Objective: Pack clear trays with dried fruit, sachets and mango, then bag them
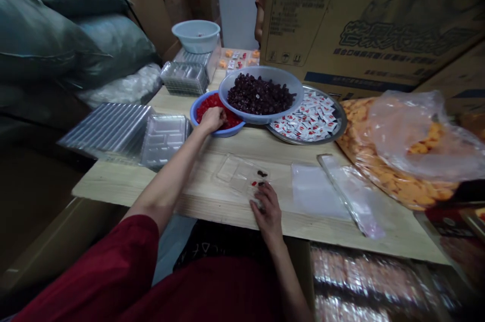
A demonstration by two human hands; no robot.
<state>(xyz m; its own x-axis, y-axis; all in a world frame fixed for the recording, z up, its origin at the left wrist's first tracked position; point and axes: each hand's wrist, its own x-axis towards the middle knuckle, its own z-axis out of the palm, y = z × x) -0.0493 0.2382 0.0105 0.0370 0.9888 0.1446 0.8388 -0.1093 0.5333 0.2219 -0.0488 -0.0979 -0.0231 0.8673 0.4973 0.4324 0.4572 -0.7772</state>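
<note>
My left hand [212,120] reaches into a blue bowl [226,133] of small red pieces [207,103]. Its fingers are bent together and point down; what is between them is hidden. Low over the table's front edge, my right hand [268,211] has its thumb and fingers apart, with fingertips at the near right corner of a clear plastic compartment tray [235,173]. Two dark pieces [261,173] and one red piece lie in the tray, and another dark piece shows by my right fingertips.
Behind are a bowl of dark dried fruit [261,94] and a metal tray of small white packets [308,119]. Stacked clear trays [164,138] stand left. Plastic sleeves [318,191] and a big bag of orange pieces [359,125] lie right. Large cartons [322,14] rise behind.
</note>
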